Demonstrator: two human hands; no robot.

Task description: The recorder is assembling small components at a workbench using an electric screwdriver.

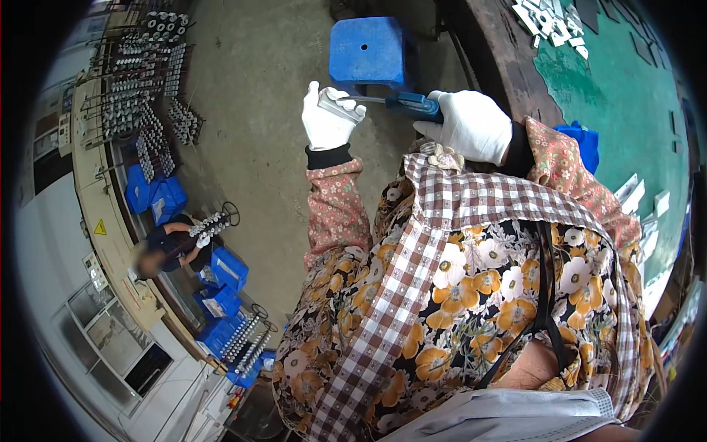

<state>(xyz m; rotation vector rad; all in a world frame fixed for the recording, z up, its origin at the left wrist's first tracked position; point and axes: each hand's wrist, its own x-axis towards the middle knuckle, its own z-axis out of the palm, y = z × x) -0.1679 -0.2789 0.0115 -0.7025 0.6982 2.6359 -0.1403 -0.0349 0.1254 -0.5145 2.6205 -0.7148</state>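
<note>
My left hand (328,131), in a white glove, is closed on a small grey metal block (340,109), with its fingers curled over it. My right hand (477,129), also gloved in white, wraps round a blue-handled tool (414,105) with a thin metal shaft. The shaft points left and its tip meets the block by my left fingers. Whether the tool is a file or a screwdriver I cannot make out. Both hands are held in front of my flowered, checked apron (456,191), near a blue plastic stool (368,51).
To the right runs a green-topped workbench (611,96) with pale metal pieces (552,20) and a blue bag (582,140) at its edge. On the left, a co-worker (173,247) handles a rack of parts among blue crates (228,267). Racks of metal parts (140,88) stand farther away.
</note>
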